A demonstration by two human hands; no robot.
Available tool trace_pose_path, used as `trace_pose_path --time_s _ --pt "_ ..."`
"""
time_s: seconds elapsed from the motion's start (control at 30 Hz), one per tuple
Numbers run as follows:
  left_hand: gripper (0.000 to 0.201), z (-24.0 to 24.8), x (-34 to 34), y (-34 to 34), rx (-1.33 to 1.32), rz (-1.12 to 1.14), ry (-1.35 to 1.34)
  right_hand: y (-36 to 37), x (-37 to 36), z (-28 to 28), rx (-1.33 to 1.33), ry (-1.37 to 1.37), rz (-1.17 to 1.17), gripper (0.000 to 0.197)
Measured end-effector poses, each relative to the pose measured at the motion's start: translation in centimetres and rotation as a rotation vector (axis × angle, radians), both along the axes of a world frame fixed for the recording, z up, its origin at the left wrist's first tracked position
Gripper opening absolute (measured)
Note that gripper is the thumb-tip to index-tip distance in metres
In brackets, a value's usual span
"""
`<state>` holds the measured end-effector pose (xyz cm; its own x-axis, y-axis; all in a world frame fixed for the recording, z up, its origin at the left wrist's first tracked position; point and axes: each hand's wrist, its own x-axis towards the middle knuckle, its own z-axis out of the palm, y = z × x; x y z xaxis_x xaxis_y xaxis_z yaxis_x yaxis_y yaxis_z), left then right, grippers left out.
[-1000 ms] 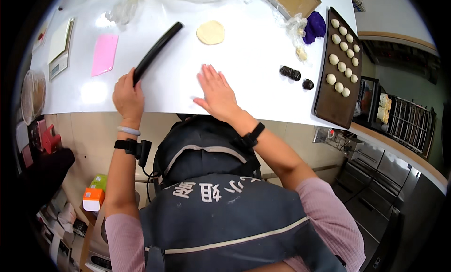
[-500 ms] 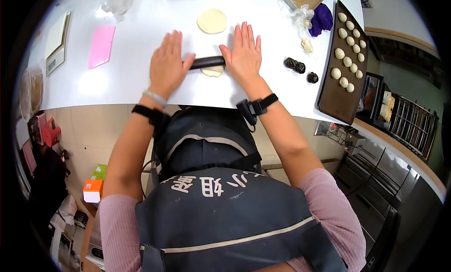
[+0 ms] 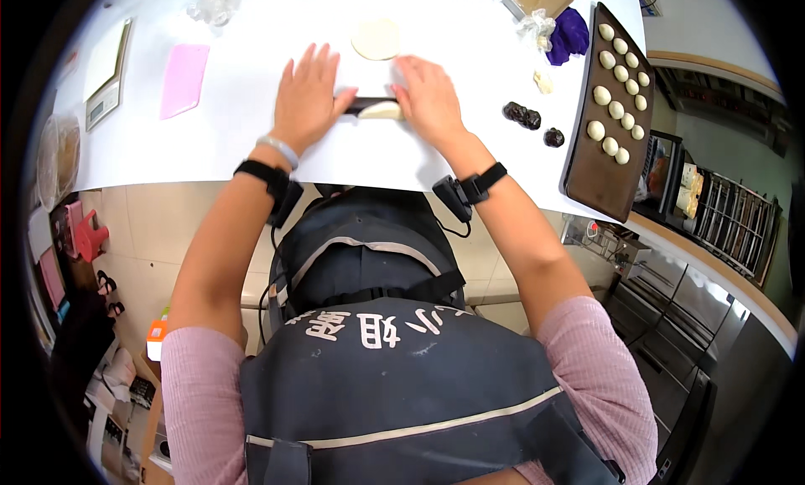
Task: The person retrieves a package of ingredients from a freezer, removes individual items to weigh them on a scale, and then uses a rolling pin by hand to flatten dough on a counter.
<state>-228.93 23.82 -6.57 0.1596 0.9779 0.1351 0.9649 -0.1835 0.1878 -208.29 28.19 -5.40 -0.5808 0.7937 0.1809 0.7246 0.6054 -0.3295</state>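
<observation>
My left hand (image 3: 309, 99) lies over the left end of a dark rolling pin (image 3: 362, 103), fingers stretched out. Over its right end rests my right hand (image 3: 429, 101), palm down, fingers slightly bent to the left. Both press the pin from above rather than wrapping round it. A small pale piece of dough (image 3: 383, 111) shows at the near side of the pin, between the hands; the rest of it is hidden. Just beyond the pin, a flat round dough sheet (image 3: 375, 39) lies on the white table (image 3: 226, 154).
On the right, a dark baking tray (image 3: 599, 171) carries several dough balls. Beside it are dark filling lumps (image 3: 523, 114), a purple cloth or bag (image 3: 569, 34) and clear plastic. Leftward lie a pink scraper (image 3: 184, 81) and a scale (image 3: 106, 95).
The rolling pin has shifted slightly away from me and sits more level. My right hand's fingers have turned leftward and bent. The dough's visible part now looks like a narrower strip.
</observation>
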Motion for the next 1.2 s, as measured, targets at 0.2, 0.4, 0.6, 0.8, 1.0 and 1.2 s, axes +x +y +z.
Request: trace_pose_path --time_s 0.2,0.4,0.6,0.8,1.0,1.2 --pt "0.039 0.7 -0.2 -5.7 -0.013 -0.235 -0.177 -1.9 -1.3 1.7 -0.740 0.174 0.008 0.035" --pt "0.028 2.9 -1.7 -7.6 0.173 -0.289 -0.194 -3.1 -0.9 2.0 -0.974 0.386 -0.431 0.032" --pt "0.032 3.6 -1.7 -9.0 0.039 -0.272 -0.308 -5.9 2.3 2.3 -0.531 0.070 -0.416 0.040" --pt "0.046 2.3 1.7 -6.1 -0.018 -0.104 -0.385 -3.9 1.3 0.8 0.016 -0.115 -0.247 0.038" --pt "0.082 3.5 2.3 -11.1 -0.210 -0.171 -0.081 -10.6 4.0 -1.2 -0.070 -0.079 -0.188 0.064" --pt "0.066 0.3 2.0 -0.8 0.019 0.065 -0.056 -0.5 1.3 -2.3 0.141 -0.069 -0.364 0.063"
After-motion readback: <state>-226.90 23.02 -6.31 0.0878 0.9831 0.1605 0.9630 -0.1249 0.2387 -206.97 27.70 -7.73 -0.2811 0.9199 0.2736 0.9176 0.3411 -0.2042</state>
